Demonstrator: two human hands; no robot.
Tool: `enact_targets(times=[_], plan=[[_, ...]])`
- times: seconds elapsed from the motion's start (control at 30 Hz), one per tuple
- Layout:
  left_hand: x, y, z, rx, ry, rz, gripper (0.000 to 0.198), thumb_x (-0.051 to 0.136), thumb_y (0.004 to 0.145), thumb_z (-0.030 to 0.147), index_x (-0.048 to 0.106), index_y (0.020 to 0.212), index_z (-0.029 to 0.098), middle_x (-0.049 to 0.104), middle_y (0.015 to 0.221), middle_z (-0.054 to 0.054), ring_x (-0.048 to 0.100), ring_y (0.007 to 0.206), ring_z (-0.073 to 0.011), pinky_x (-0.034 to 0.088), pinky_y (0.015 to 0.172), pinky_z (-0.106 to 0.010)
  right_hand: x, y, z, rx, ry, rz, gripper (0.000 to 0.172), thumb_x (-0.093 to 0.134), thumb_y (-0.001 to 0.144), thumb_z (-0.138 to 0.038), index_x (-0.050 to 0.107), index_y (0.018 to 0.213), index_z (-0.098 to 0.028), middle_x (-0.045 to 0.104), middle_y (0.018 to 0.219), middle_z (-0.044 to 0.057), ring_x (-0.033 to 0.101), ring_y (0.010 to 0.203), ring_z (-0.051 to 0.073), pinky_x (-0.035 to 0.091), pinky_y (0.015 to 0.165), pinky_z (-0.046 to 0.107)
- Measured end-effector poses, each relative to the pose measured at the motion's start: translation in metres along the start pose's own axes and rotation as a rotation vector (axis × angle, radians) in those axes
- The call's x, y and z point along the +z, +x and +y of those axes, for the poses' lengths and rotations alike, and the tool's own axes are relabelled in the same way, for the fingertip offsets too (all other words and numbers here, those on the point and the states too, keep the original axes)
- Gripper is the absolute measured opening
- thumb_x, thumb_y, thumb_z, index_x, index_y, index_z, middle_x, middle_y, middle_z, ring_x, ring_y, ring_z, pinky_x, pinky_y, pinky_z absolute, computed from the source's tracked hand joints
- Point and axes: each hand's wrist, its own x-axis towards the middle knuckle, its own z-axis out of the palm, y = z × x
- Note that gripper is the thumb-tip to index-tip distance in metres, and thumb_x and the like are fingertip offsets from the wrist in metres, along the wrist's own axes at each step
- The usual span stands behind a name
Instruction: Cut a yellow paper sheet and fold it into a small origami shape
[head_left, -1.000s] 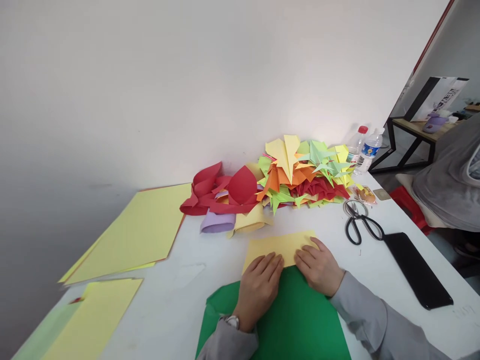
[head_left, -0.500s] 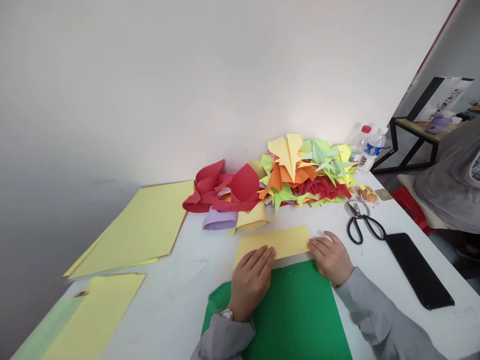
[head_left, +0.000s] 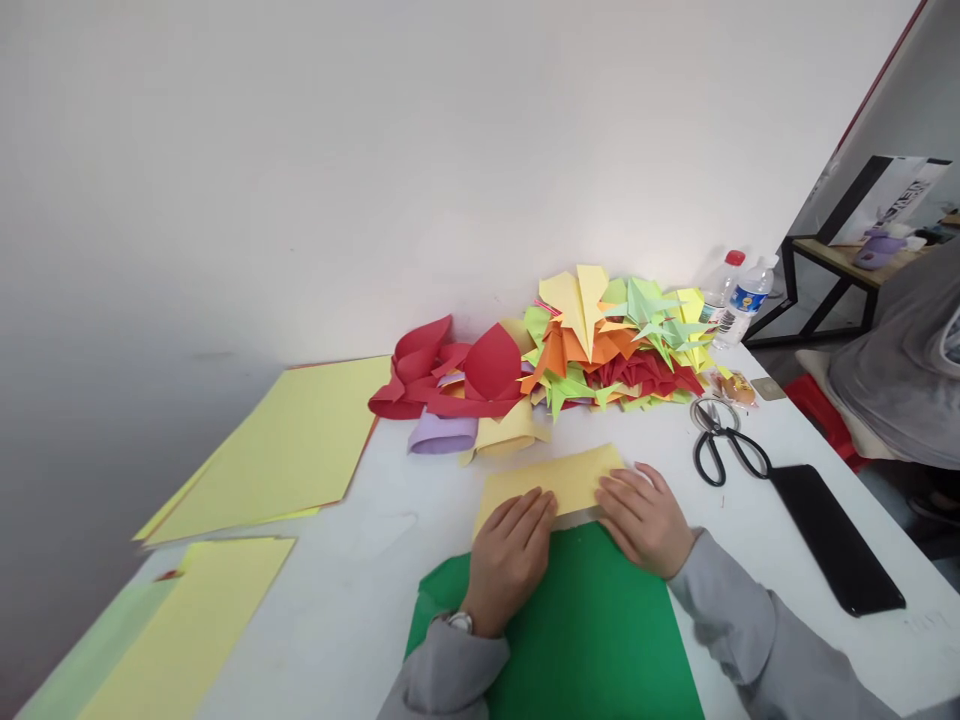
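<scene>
A folded yellow paper (head_left: 559, 476) lies on the white table (head_left: 360, 560), its near edge over a green sheet (head_left: 592, 640). My left hand (head_left: 508, 562) rests flat on the yellow paper's near left part, fingers stretched out. My right hand (head_left: 646, 520) presses on its near right corner, fingers extended and close together. Neither hand grips anything.
A heap of folded paper shapes (head_left: 600, 345) and curled red and purple scraps (head_left: 450, 395) sits behind. Yellow sheets (head_left: 292, 450) lie at left. Scissors (head_left: 718, 440), a black phone (head_left: 832, 535) and two bottles (head_left: 735, 295) are at right. A person in grey (head_left: 900, 370) sits beyond.
My right hand slid left along the yellow paper's near edge, back onto its corner. The left hand stayed on the paper. The view shifted slightly.
</scene>
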Motion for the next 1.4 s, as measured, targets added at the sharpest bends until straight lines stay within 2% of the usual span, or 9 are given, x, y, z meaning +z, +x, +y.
enact_targets(times=[0.13,0.33,0.5,0.73,0.87,1.1,1.4], plan=[[0.004,0.005,0.016,0.031,-0.050,-0.034,0.030,0.046,0.082,0.001,0.064,0.103,0.014,0.073,0.100,-0.010,0.068,0.097,-0.0229,0.052,0.083,-0.037,0.012,0.003,-0.015,-0.077,0.045,0.082,0.020,0.048,0.088,-0.007,0.064,0.097,-0.014,0.072,0.095,0.007,0.061,0.099,0.018,0.040,0.098,0.041],[0.007,0.007,0.025,0.061,-0.081,-0.009,0.023,0.051,0.084,0.006,0.063,0.103,0.011,0.073,0.104,-0.011,0.065,0.103,-0.0248,0.051,0.086,-0.039,0.015,0.001,-0.019,-0.076,0.068,0.096,0.019,0.047,0.087,-0.006,0.064,0.088,-0.013,0.071,0.085,0.006,0.062,0.090,0.016,0.043,0.091,0.038],[0.009,0.005,0.026,0.080,-0.108,-0.008,0.023,0.049,0.084,0.003,0.064,0.100,0.010,0.071,0.108,-0.013,0.062,0.109,-0.0258,0.049,0.090,-0.041,0.016,-0.002,-0.019,-0.025,0.093,0.137,0.020,0.047,0.085,-0.005,0.064,0.090,-0.014,0.072,0.085,0.005,0.062,0.090,0.016,0.044,0.090,0.038],[0.011,0.004,0.027,0.083,-0.087,-0.021,0.023,0.050,0.086,0.006,0.064,0.103,0.010,0.070,0.111,-0.013,0.059,0.114,-0.0267,0.045,0.096,-0.044,0.014,-0.001,-0.021,-0.054,0.108,0.118,0.021,0.045,0.083,-0.004,0.063,0.090,-0.012,0.072,0.085,0.008,0.063,0.091,0.019,0.042,0.093,0.041],[0.012,0.004,0.027,0.085,-0.105,-0.041,0.023,0.046,0.087,0.005,0.065,0.098,0.012,0.069,0.111,-0.013,0.059,0.112,-0.0251,0.045,0.096,-0.043,0.012,0.003,-0.021,-0.041,0.080,0.138,0.021,0.046,0.083,-0.003,0.063,0.089,-0.012,0.071,0.081,0.007,0.063,0.088,0.018,0.041,0.092,0.039],[0.003,0.013,0.026,0.041,-0.083,-0.030,0.018,0.053,0.084,0.007,0.065,0.093,0.016,0.071,0.108,-0.009,0.061,0.109,-0.0236,0.045,0.096,-0.042,0.013,0.002,-0.019,-0.060,0.056,0.092,0.022,0.045,0.084,-0.005,0.064,0.089,-0.014,0.071,0.085,0.007,0.062,0.091,0.019,0.038,0.094,0.041],[-0.004,0.011,0.014,0.002,-0.054,-0.016,0.015,0.056,0.082,0.005,0.064,0.086,0.017,0.071,0.110,-0.007,0.062,0.108,-0.0241,0.045,0.094,-0.043,0.008,-0.002,-0.011,-0.025,0.024,0.111,0.023,0.045,0.084,-0.006,0.065,0.089,-0.017,0.072,0.088,0.005,0.061,0.093,0.018,0.039,0.093,0.041]])
